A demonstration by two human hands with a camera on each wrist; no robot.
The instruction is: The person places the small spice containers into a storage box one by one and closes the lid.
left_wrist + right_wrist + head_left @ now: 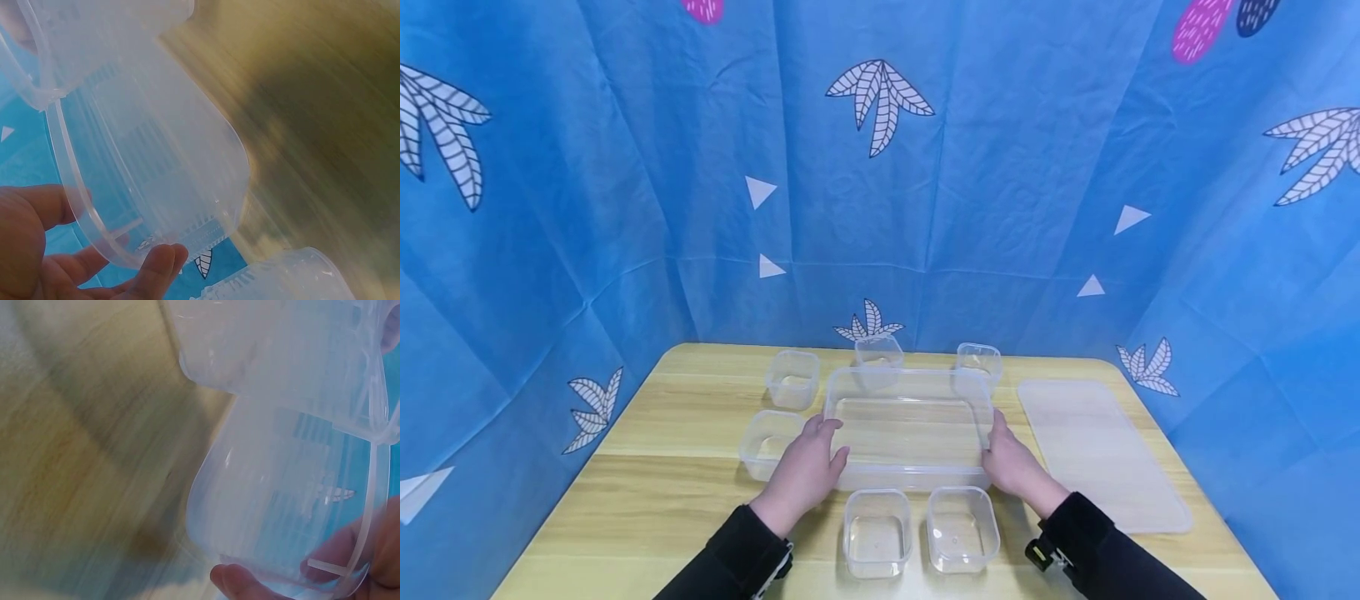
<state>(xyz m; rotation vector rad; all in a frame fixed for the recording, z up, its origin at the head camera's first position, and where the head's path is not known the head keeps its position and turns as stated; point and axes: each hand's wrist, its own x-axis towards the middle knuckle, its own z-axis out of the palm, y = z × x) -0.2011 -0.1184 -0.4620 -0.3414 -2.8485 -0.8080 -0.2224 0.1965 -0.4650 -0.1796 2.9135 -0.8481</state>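
Observation:
A large clear rectangular plastic container (910,477) is in the middle of the table in the head view. My left hand (805,467) grips its left end, and my right hand (1017,463) holds the right end. Seen in the left wrist view, the fingers of the left hand (28,244) lie about the rim and corner of the large container (150,156). From the right wrist, the right hand (382,550) holds the near corner of the same container (262,494). Two small clear square containers, one left (877,542) and one right (962,537), stand before it.
Another small container (760,446) stands beside the left hand. Farther back are small containers at left (792,383), middle (878,350) and right (979,357). A flat translucent lid (1105,458) lies on the wooden table (647,467) at right. Blue patterned cloth (1000,167) surrounds the table.

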